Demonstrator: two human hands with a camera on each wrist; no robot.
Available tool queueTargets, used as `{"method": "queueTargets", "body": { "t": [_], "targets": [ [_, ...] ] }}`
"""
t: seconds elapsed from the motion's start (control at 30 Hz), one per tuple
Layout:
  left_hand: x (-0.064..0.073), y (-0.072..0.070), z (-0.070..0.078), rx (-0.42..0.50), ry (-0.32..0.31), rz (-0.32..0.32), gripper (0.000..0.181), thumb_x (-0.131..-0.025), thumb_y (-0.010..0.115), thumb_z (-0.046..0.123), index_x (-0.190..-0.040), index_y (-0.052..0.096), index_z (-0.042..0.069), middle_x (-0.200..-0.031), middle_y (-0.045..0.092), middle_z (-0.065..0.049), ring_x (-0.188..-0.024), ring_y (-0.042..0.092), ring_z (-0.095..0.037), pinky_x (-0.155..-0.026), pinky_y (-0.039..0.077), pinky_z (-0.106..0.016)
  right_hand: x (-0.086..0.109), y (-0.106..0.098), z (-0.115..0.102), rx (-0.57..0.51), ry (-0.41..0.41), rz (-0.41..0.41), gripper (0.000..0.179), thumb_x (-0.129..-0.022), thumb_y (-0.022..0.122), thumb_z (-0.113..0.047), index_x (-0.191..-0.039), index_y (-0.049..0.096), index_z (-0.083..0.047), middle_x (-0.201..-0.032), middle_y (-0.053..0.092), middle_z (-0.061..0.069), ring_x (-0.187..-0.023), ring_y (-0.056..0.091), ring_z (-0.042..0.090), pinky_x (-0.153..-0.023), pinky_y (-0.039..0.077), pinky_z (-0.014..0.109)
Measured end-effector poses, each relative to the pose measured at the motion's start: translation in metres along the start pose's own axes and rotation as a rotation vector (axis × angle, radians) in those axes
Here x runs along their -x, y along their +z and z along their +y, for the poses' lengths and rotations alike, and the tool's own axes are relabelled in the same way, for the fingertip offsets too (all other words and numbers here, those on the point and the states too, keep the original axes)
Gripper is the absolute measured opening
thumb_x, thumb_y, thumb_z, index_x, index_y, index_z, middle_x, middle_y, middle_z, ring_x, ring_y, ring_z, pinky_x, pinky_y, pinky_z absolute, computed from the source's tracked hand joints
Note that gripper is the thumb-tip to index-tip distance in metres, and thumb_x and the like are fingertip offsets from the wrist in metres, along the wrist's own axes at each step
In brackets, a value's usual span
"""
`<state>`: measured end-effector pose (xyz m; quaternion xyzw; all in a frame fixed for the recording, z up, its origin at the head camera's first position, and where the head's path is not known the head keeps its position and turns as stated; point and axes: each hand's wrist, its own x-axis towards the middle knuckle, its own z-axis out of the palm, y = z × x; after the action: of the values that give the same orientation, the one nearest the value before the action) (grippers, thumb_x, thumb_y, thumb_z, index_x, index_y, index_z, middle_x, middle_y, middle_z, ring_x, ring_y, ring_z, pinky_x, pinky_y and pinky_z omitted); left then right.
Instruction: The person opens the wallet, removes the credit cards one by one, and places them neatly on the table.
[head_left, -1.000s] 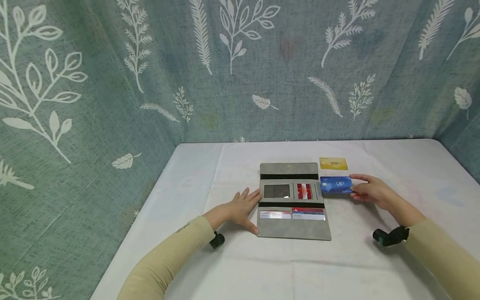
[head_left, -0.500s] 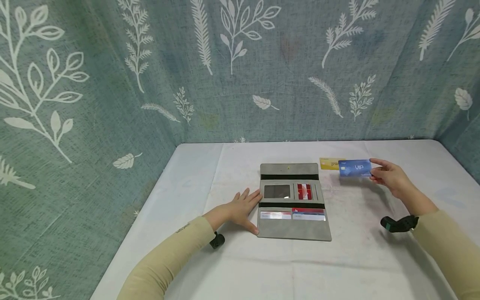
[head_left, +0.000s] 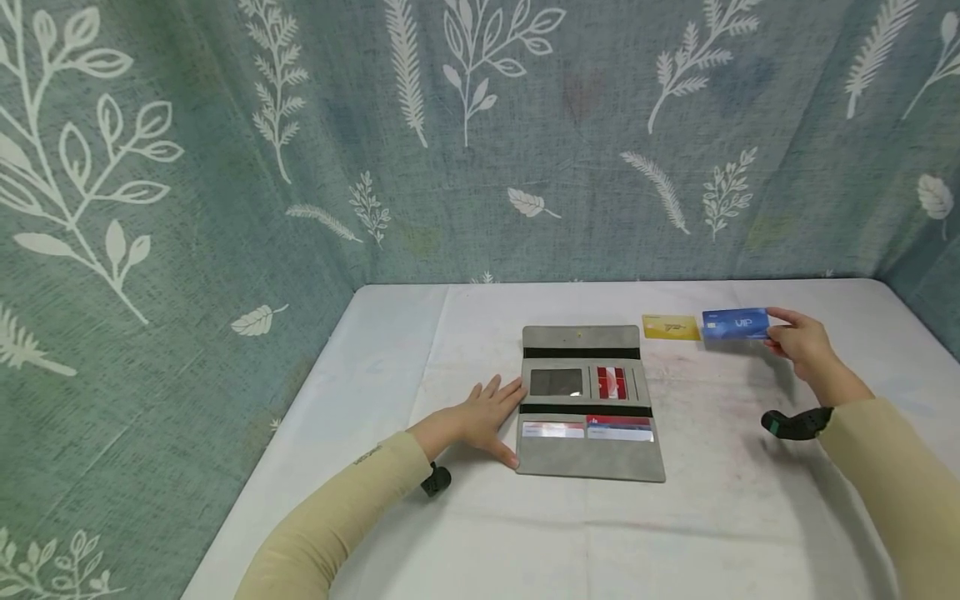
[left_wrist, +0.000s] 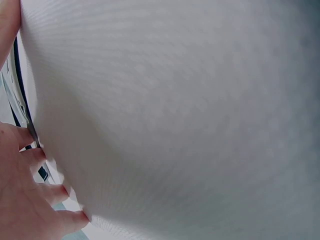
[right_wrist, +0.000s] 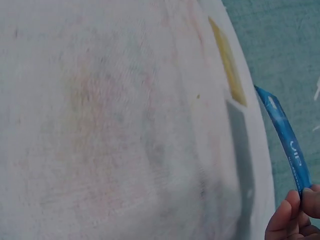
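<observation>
A grey wallet [head_left: 592, 462] lies unfolded on the white table, with cards tucked in its lower pockets and a red card [head_left: 611, 383] in a middle slot. My left hand [head_left: 480, 421] rests with spread, straight fingers at the wallet's left edge. Between thumb and fingers, my right hand [head_left: 804, 346] pinches the right end of a blue VIP card [head_left: 735, 323]. The right wrist view shows this blue card [right_wrist: 286, 137] held above the table, its shadow below. A yellow card [head_left: 671, 327] lies flat just left of it, behind the wallet's right side.
The white cloth-covered table [head_left: 600, 550] reaches back to a green leaf-patterned curtain [head_left: 570, 167], which also hangs along the left side. A black wrist camera [head_left: 795, 423] sits on the right wrist, another camera [head_left: 437, 480] on the left.
My right hand has carried the blue card from beside the wallet's right edge, away and to the right, past the yellow card. The left hand has stayed on the wallet's edge.
</observation>
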<state>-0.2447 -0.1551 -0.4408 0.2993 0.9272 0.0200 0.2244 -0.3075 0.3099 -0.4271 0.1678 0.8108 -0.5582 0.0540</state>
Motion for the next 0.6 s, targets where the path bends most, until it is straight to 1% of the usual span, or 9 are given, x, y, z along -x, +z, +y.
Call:
{"method": "queueTargets", "body": {
  "t": [0.1,0.17,0.23,0.3,0.37,0.43,0.57,0.6],
  "targets": [
    [-0.001,0.001,0.0,-0.003,-0.003,-0.002,0.117,-0.065,0.07,0.062,-0.149,0.005,0.012,-0.155,-0.004,-0.004,-0.139,-0.004,-0.037,-0.109,0.006,-0.057,-0.005,-0.002,0.004,-0.038,0.035,0.004,0.053,-0.096,0.034,-0.003,-0.145,0.016,-0.001,-0.07,0.048,-0.012,-0.06,0.052,0.0,-0.06,0.049,0.02],
    [-0.001,0.001,0.0,-0.006,-0.004,-0.005,0.117,-0.065,0.07,0.062,-0.149,0.005,0.013,-0.155,-0.004,-0.004,-0.139,-0.005,-0.036,-0.109,0.006,-0.056,-0.008,-0.003,0.007,-0.057,0.054,0.008,0.053,-0.095,0.035,-0.002,-0.145,0.016,-0.001,-0.069,0.048,-0.012,-0.059,0.051,0.0,-0.058,0.049,0.02],
    [-0.001,0.001,0.0,-0.008,-0.005,-0.004,0.118,-0.065,0.07,0.063,-0.149,0.005,0.012,-0.155,-0.004,-0.004,-0.139,-0.005,-0.036,-0.109,0.006,-0.056,-0.012,-0.003,0.01,-0.067,0.076,0.022,0.053,-0.095,0.036,-0.002,-0.145,0.017,-0.001,-0.072,0.048,-0.008,-0.057,0.051,0.0,-0.057,0.049,0.02],
    [-0.002,0.002,-0.001,-0.01,-0.006,-0.004,0.118,-0.065,0.07,0.063,-0.149,0.005,0.013,-0.155,-0.004,-0.004,-0.139,-0.005,-0.036,-0.109,0.006,-0.056,-0.014,-0.002,0.013,-0.07,0.097,0.038,0.053,-0.095,0.036,-0.003,-0.145,0.019,-0.002,-0.08,0.049,-0.003,-0.056,0.051,-0.001,-0.055,0.049,0.021],
    [-0.002,0.002,-0.001,-0.012,-0.008,-0.003,0.117,-0.065,0.07,0.062,-0.149,0.005,0.012,-0.155,-0.004,-0.004,-0.139,-0.005,-0.036,-0.109,0.006,-0.056,-0.017,-0.001,0.014,-0.071,0.119,0.057,0.052,-0.095,0.037,-0.003,-0.145,0.021,-0.004,-0.083,0.048,0.001,-0.054,0.053,-0.001,-0.055,0.05,0.021],
    [-0.001,0.001,-0.001,-0.015,-0.007,-0.003,0.117,-0.065,0.07,0.063,-0.149,0.005,0.013,-0.155,-0.004,-0.004,-0.139,-0.005,-0.036,-0.109,0.006,-0.056,-0.018,0.0,0.015,-0.081,0.134,0.068,0.053,-0.095,0.038,-0.003,-0.145,0.021,-0.004,-0.08,0.049,0.001,-0.053,0.054,-0.001,-0.054,0.051,0.022],
    [-0.001,0.001,-0.001,-0.016,-0.002,0.0,0.117,-0.065,0.07,0.063,-0.148,0.005,0.012,-0.155,-0.003,-0.005,-0.139,-0.004,-0.037,-0.109,0.007,-0.056,-0.022,0.001,0.015,-0.1,0.149,0.08,0.053,-0.095,0.037,-0.002,-0.145,0.02,-0.004,-0.064,0.05,-0.007,-0.05,0.056,-0.001,-0.056,0.052,0.022],
    [-0.001,0.001,-0.001,-0.015,-0.001,0.001,0.117,-0.065,0.07,0.063,-0.148,0.005,0.012,-0.155,-0.003,-0.005,-0.139,-0.004,-0.037,-0.109,0.007,-0.057,-0.023,0.002,0.016,-0.102,0.155,0.084,0.053,-0.095,0.037,-0.002,-0.145,0.02,-0.004,-0.067,0.051,-0.005,-0.05,0.056,-0.001,-0.056,0.052,0.022]
  ]
}}
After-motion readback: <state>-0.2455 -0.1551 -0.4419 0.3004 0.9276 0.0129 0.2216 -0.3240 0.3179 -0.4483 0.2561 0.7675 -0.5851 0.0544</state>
